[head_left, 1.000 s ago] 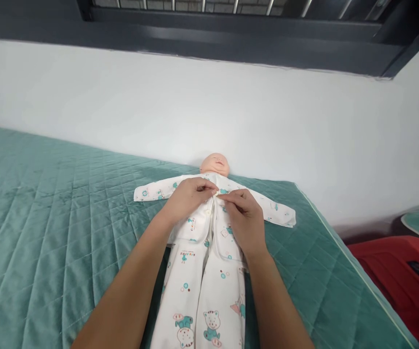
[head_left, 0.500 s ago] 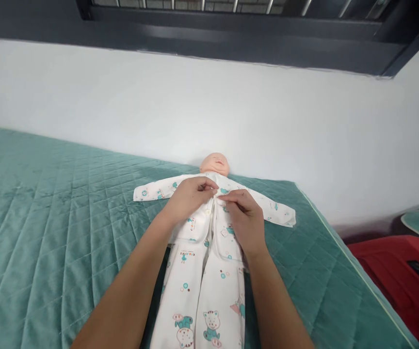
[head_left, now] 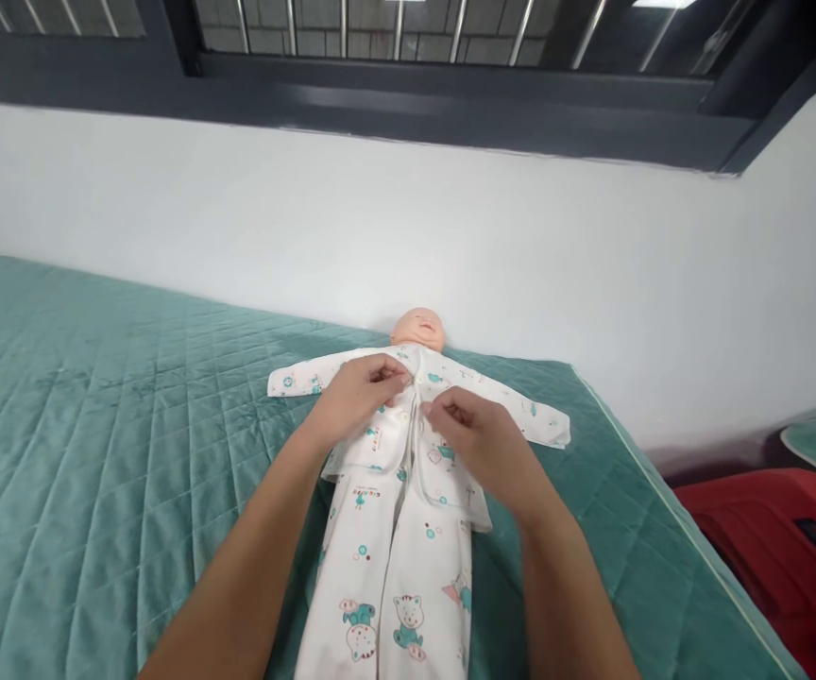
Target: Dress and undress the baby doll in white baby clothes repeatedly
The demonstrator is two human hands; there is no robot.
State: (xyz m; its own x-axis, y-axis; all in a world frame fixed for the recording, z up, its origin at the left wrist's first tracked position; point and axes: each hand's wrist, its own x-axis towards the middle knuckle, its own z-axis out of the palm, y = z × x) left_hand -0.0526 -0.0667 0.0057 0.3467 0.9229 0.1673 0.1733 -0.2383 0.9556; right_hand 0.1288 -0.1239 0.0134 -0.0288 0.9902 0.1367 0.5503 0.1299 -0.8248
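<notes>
White wall (head_left: 238, 208), smooth and matt, behind all else.
Green quilt (head_left: 96, 425), soft-napped, stitched in diamonds; bears the doll and presumably cushions it.
Window frame (head_left: 380, 104), dark, straight-edged, with slim metal bars (head_left: 399, 33).
Red article (head_left: 740, 529), moulded, hard-looking; kind cannot be told.
Doll (head_left: 418, 329), smooth, vinyl-like head; face up on the quilt, head by the wall, which seems to leave its front free to both hands.
Trousers (head_left: 426, 567), white cloth, animal print, running off the lower edge.
Jacket (head_left: 443, 472), matching, on the doll, sleeves spread; front edges close at the chest, parted lower down.
Left hand (head_left: 358, 395), at the jacket's front edge, probably steadying it; fingers (head_left: 395, 371) narrow.
Right hand (head_left: 480, 433), opposite, fingers curled narrow. Whether either pinches cloth cannot be told.
Button (head_left: 403, 416), pale, small, on the left flap.
</notes>
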